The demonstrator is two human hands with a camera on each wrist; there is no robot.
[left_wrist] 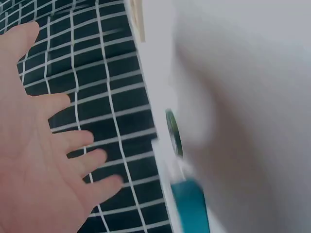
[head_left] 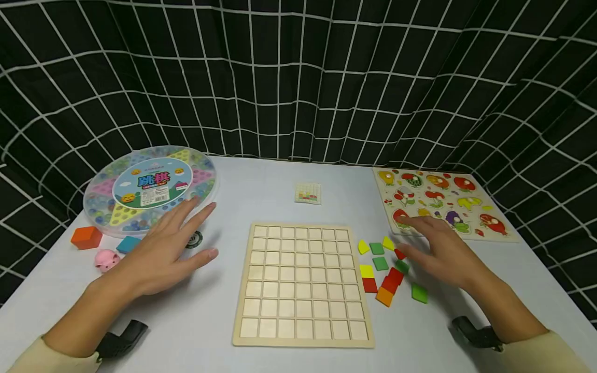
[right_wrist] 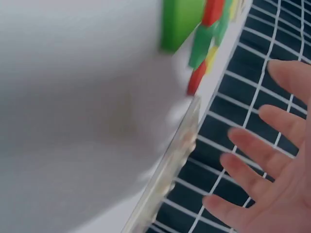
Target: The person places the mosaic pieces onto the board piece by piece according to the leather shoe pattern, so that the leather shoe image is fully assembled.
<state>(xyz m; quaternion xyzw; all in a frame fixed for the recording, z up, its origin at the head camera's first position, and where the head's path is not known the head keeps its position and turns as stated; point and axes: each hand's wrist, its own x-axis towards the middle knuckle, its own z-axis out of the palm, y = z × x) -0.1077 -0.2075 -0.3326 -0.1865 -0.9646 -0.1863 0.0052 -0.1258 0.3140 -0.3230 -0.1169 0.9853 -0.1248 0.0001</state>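
Note:
My left hand (head_left: 160, 254) hovers with spread fingers over the table's left side, near a round Chinese checkers box (head_left: 102, 191) and a dark round chip (head_left: 195, 239). In the left wrist view its palm and fingers hold nothing. My right hand (head_left: 443, 251) is held above the table on the other side, fingers extended, beside several coloured tiles (head_left: 393, 280) and overlapping the fruit puzzle board (head_left: 485, 207) in the head view. The right wrist view also has its palm bare, with a green block (right_wrist: 182, 24) nearby. Between the hands lies a wooden grid board (head_left: 303, 285) with bare squares.
A small pattern card (head_left: 308, 193) lies behind the grid board. At the left are an orange block (head_left: 86, 238), a pink pig figure (head_left: 107, 260) and a blue block (head_left: 128, 244). A black checked curtain (head_left: 289, 77) borders the white table (head_left: 186, 331).

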